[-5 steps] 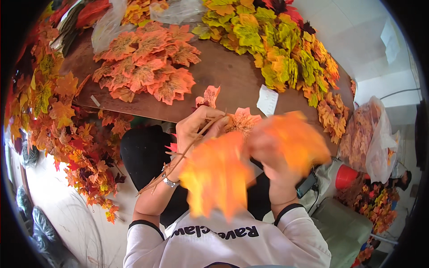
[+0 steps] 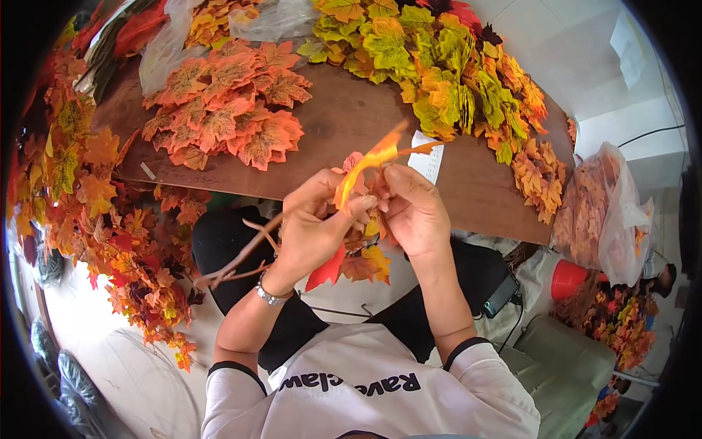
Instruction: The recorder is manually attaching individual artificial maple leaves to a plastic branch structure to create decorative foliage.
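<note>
My left hand (image 2: 318,227) is closed around a bundle of brown artificial stems (image 2: 238,265), whose ends stick out past my wrist. Close against it, my right hand (image 2: 417,216) pinches with thumb and fingers at the base of an orange-yellow artificial maple leaf (image 2: 371,167). That leaf stands nearly edge-on above both hands. A red leaf (image 2: 327,269) and an orange-yellow leaf (image 2: 376,262) hang below my fingers from the same spray. The exact joint between leaf and stem is hidden by my fingertips.
Beyond my hands, a brown table (image 2: 344,110) bears a pile of coral leaves (image 2: 227,110), green-yellow leaves (image 2: 439,73) and a paper slip (image 2: 426,157). Leaf garlands (image 2: 139,249) hang at left. At right are a bagged bundle (image 2: 599,216), a red bucket (image 2: 567,280) and a phone (image 2: 502,295).
My right hand has come left to meet my left hand. The large orange leaves, blurred and spread before, have swung up and away; one now shows edge-on between my hands.
</note>
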The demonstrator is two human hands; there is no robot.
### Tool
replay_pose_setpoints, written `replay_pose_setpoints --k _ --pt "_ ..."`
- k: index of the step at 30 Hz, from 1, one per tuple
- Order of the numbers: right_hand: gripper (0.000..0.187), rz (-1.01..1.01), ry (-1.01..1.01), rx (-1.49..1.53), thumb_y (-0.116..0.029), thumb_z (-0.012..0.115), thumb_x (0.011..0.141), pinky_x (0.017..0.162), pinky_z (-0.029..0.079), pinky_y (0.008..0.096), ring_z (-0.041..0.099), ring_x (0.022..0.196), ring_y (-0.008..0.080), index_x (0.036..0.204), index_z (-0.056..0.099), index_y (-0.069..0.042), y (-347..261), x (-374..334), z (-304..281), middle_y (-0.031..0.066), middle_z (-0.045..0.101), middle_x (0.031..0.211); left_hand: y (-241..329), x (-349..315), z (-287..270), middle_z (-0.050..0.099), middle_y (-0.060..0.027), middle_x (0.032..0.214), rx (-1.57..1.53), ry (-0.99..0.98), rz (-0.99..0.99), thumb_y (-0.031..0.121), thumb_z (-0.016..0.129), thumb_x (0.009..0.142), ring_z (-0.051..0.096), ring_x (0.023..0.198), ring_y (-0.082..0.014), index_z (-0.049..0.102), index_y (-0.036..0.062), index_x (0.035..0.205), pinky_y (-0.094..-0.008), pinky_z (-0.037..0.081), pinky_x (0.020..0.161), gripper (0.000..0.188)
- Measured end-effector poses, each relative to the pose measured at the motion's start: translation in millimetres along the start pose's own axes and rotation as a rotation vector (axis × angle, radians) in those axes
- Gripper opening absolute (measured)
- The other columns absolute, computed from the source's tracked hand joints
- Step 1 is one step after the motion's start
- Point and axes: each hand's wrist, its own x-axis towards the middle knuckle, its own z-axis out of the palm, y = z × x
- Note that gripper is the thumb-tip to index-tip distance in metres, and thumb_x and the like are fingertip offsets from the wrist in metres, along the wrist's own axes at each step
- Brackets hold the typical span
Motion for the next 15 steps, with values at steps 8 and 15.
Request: replay_pose_setpoints --k 8,15 --pt "0.022 0.192 -0.013 0.283 -0.023 0.060 0.082 0.055 0.041 0.0306 0.050 0.059 0.0191 0.087 0.058 -0.001 12.1 -16.1 6.0 0.0054 0.050 0.065 -2.4 1.1 0.9 0.062 -0.0068 0.073 -0.105 -0.102 -0.131 0.003 0.061 0.081 0.057 0.059 -0.0076 0.058 -0.0023 0.083 -0.0185 0.047 0.053 0.006" --pt "0.022 0.173 0.037 0.308 -0.022 0.060 0.082 0.059 0.043 0.0327 0.050 0.061 0.0187 0.086 0.058 -0.001 14.1 -19.3 13.7 0.0043 0.049 0.065 -4.7 1.0 -2.1 0.062 -0.0069 0.073 -0.137 -0.086 -0.130 0.005 0.062 0.081 0.056 0.057 -0.0076 0.059 -0.0029 0.082 -0.0184 0.047 0.052 0.009"
